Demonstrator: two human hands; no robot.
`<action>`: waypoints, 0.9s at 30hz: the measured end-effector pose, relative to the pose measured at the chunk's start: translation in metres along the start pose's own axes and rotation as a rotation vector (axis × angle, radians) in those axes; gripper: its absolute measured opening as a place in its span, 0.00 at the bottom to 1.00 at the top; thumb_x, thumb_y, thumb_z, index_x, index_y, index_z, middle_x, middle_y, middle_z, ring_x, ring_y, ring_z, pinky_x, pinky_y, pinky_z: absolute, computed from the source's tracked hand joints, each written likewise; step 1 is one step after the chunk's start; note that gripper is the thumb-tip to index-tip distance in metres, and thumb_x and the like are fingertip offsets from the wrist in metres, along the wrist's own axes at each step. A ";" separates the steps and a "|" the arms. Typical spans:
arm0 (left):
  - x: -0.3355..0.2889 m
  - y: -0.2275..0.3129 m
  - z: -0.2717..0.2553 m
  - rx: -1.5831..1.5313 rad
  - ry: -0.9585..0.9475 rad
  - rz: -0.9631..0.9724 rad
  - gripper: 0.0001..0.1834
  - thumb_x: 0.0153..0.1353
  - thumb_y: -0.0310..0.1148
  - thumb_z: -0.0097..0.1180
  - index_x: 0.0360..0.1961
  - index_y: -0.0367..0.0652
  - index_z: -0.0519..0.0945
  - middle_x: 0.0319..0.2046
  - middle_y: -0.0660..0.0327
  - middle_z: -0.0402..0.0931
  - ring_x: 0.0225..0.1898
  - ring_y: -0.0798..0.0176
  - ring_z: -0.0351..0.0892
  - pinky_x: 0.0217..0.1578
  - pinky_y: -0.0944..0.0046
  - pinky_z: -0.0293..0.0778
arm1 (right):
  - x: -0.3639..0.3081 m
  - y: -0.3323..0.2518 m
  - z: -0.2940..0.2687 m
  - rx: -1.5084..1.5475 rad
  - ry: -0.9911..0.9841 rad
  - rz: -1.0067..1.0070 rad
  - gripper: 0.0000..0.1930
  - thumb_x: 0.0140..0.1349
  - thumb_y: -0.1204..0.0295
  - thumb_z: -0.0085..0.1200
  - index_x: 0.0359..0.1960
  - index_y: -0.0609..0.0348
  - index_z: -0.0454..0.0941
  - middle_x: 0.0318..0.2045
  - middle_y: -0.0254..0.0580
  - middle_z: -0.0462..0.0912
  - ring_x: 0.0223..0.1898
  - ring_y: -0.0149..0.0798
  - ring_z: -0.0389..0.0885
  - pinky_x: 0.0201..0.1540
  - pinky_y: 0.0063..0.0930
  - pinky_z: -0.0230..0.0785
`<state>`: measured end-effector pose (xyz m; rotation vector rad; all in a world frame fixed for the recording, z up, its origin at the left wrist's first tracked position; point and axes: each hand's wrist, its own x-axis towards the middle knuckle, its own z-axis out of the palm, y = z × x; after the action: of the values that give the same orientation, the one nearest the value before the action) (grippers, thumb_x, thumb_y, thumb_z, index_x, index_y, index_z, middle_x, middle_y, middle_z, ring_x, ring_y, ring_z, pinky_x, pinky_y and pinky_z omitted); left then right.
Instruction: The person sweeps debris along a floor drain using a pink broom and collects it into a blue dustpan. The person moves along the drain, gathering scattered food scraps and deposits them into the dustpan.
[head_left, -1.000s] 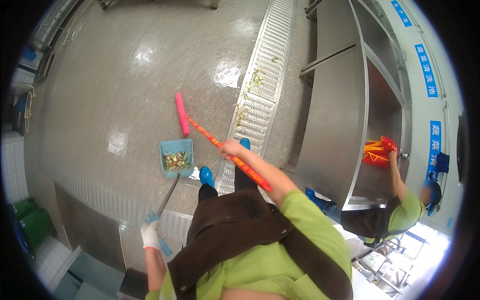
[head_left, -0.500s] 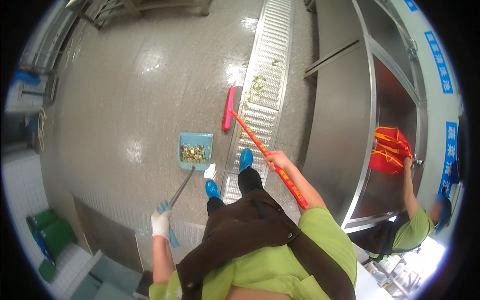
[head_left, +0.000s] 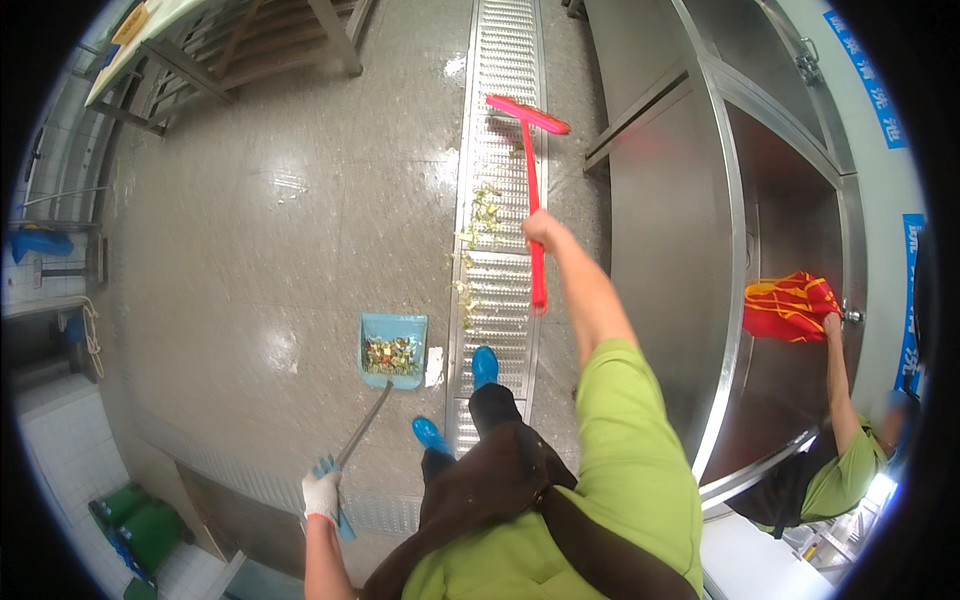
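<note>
Head view: hands (head_left: 540, 230) (head_left: 321, 494) clasp broom (head_left: 528, 114) and dustpan (head_left: 393, 323), while scraps (head_left: 485, 212) litter the grate (head_left: 506, 55) (steel unit (head_left: 660, 190) alongside).

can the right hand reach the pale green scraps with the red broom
Probably yes: the bare right hand grips the red broom handle; its long pink head is beyond most of the pale green scraps on the ridged metal drain grate, and nothing seems to stand between.

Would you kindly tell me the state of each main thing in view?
Light-blue plastic dustpan: holding multicoloured scraps
Metal drain grating: strewn with greenish scraps
Long pink-red broom: held, head over grating
White-gloved left hand: gripping dustpan's handle
Bare right hand: gripping broom's handle
</note>
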<state>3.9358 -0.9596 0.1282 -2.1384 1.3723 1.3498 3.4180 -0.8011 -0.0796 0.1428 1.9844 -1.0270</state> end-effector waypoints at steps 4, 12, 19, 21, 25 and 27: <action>0.001 0.001 0.005 -0.014 -0.010 -0.052 0.13 0.42 0.24 0.48 0.34 0.35 0.70 0.12 0.63 0.64 0.06 0.68 0.60 0.04 0.69 0.58 | -0.040 0.069 0.021 -0.256 -0.036 0.138 0.10 0.45 0.82 0.34 0.29 0.68 0.68 0.14 0.50 0.70 0.11 0.40 0.69 0.09 0.36 0.57; 0.002 0.020 0.004 -0.036 -0.017 -0.044 0.03 0.42 0.24 0.47 0.20 0.38 0.66 0.09 0.61 0.60 0.03 0.67 0.57 0.03 0.67 0.56 | -0.190 0.122 -0.145 -0.314 -0.265 0.286 0.04 0.39 0.78 0.43 0.20 0.64 0.68 0.07 0.41 0.67 0.06 0.36 0.65 0.09 0.31 0.55; 0.000 0.022 0.010 0.021 -0.031 -0.036 0.06 0.42 0.23 0.47 0.26 0.36 0.69 0.10 0.61 0.61 0.05 0.67 0.58 0.04 0.68 0.56 | -0.109 0.084 -0.043 -0.620 -0.152 0.171 0.10 0.48 0.71 0.45 0.20 0.67 0.72 0.16 0.51 0.74 0.18 0.43 0.75 0.21 0.35 0.67; 0.000 0.018 0.009 0.029 -0.008 -0.099 0.07 0.42 0.23 0.47 0.26 0.35 0.69 0.10 0.61 0.62 0.05 0.67 0.58 0.04 0.68 0.56 | -0.132 0.109 0.007 -0.591 -0.120 0.310 0.09 0.47 0.74 0.46 0.28 0.68 0.72 0.22 0.53 0.76 0.23 0.47 0.77 0.25 0.37 0.69; 0.011 0.014 0.003 -0.006 -0.056 0.005 0.06 0.42 0.23 0.47 0.25 0.37 0.69 0.11 0.62 0.62 0.05 0.67 0.59 0.04 0.68 0.56 | -0.225 0.164 -0.003 -0.788 -0.118 0.260 0.13 0.43 0.76 0.44 0.33 0.68 0.68 0.29 0.56 0.74 0.31 0.47 0.76 0.32 0.35 0.68; 0.016 0.014 0.001 0.021 -0.054 0.036 0.05 0.41 0.23 0.46 0.23 0.39 0.69 0.11 0.63 0.62 0.06 0.67 0.59 0.05 0.68 0.56 | -0.248 0.164 -0.051 -0.605 -0.257 0.390 0.14 0.40 0.80 0.42 0.32 0.68 0.69 0.15 0.51 0.72 0.14 0.41 0.73 0.15 0.34 0.63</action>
<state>3.9259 -0.9755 0.1181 -2.0580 1.4037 1.3901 3.6109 -0.5915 0.0193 0.0564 1.8462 -0.1663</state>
